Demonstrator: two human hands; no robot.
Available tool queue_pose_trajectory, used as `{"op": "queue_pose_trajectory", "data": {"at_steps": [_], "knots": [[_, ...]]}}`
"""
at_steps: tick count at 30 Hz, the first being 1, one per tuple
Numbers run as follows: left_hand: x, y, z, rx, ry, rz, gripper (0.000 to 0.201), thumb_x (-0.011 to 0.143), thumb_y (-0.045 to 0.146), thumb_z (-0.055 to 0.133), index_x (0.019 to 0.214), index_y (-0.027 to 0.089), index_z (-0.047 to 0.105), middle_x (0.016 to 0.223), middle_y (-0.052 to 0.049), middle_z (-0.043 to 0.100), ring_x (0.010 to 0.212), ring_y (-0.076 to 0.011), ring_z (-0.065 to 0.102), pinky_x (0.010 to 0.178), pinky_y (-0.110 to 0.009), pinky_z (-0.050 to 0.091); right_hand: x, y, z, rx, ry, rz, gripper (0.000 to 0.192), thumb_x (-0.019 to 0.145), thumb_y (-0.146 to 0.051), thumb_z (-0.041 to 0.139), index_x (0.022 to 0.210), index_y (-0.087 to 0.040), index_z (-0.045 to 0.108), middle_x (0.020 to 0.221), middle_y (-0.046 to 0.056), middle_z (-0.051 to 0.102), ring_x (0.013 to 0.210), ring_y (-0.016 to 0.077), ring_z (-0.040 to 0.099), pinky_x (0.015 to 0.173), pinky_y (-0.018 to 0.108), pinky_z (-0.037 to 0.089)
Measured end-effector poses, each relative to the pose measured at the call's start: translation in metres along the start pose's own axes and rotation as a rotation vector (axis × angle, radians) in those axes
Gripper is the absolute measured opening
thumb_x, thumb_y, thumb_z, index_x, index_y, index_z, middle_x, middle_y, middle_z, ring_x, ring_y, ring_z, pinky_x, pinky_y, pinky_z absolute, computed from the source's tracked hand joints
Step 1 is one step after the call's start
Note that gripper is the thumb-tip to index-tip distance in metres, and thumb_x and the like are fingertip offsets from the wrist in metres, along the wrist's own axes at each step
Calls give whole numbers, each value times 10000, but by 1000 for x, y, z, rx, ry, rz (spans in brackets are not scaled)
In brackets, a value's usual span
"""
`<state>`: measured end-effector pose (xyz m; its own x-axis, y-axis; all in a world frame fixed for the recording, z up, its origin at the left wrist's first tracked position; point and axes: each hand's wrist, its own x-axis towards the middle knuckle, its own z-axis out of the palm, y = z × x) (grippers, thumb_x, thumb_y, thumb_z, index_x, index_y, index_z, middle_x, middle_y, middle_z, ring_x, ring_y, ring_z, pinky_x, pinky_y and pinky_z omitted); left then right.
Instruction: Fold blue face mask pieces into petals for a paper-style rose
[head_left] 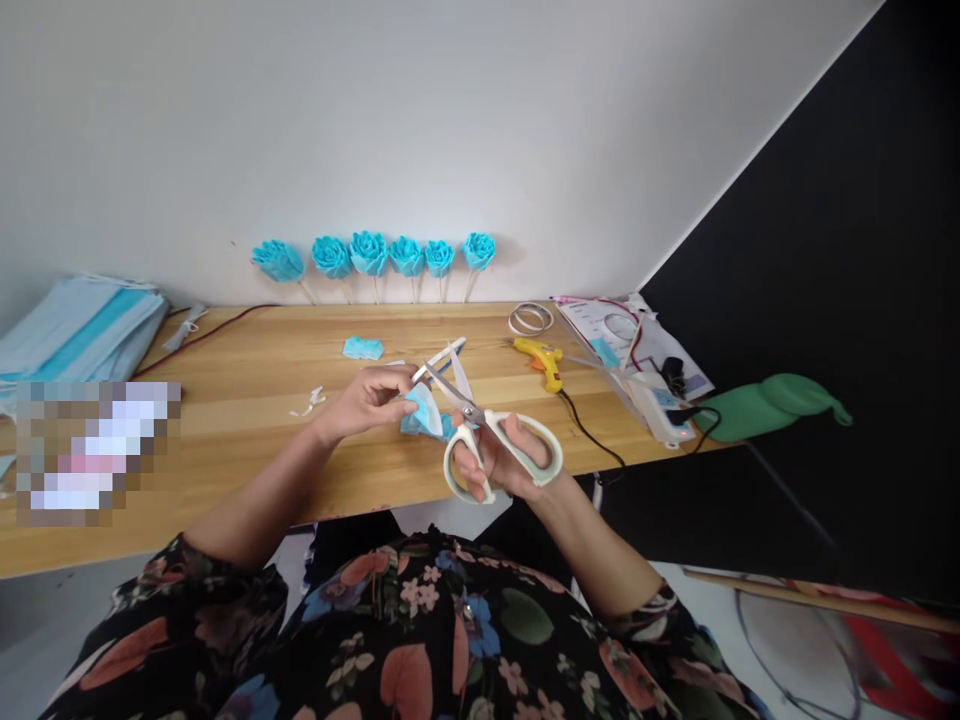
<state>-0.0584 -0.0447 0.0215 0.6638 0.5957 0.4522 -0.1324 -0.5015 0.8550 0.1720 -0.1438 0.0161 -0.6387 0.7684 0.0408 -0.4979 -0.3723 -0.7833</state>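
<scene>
My left hand (373,400) pinches a small piece of blue and white mask fabric (425,410) above the wooden table. In my right hand (502,455) is a pair of scissors (525,445) with cream handles, fingers through the loops. The blades are spread apart and point away from me, just right of the fabric. Behind the blades lies a white strip (440,358) with a blue edge. More blue fabric shows partly hidden below the scissors. A loose blue fabric piece (363,348) rests farther back on the table.
Several blue fabric roses (369,254) on sticks lean against the wall. A yellow glue gun (541,360), tape rolls (531,319) and a power strip (660,412) are on the right, beside a green pouch (772,405). Stacked masks (82,325) lie left; white scraps (310,400) nearer.
</scene>
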Motion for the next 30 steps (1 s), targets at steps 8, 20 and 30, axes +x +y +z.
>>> {"op": "queue_pose_trajectory", "data": {"at_steps": [8,20,30], "knots": [[3,4,4,-17,-100,53,336,925,415,669,696,169,672,781,-65,669,713,-148,599,674,-297,498,6,-8,-3,67,40,-22,550,837,-697,621,1071,-202,574,713,-1,569,577,127,479,431,236,454],[4,3,1,-9,-85,97,253,926,305,675,718,162,677,802,-65,679,738,-143,612,683,-278,492,10,-3,-7,145,103,18,545,775,-656,731,1034,-198,589,601,-80,474,416,47,295,315,167,255],[2,-8,2,196,11,100,189,911,218,656,727,175,637,696,-11,631,620,-115,545,575,-249,432,9,-1,3,-271,120,-131,582,812,-632,704,1182,-202,578,693,-49,558,446,48,418,365,180,328]]}}
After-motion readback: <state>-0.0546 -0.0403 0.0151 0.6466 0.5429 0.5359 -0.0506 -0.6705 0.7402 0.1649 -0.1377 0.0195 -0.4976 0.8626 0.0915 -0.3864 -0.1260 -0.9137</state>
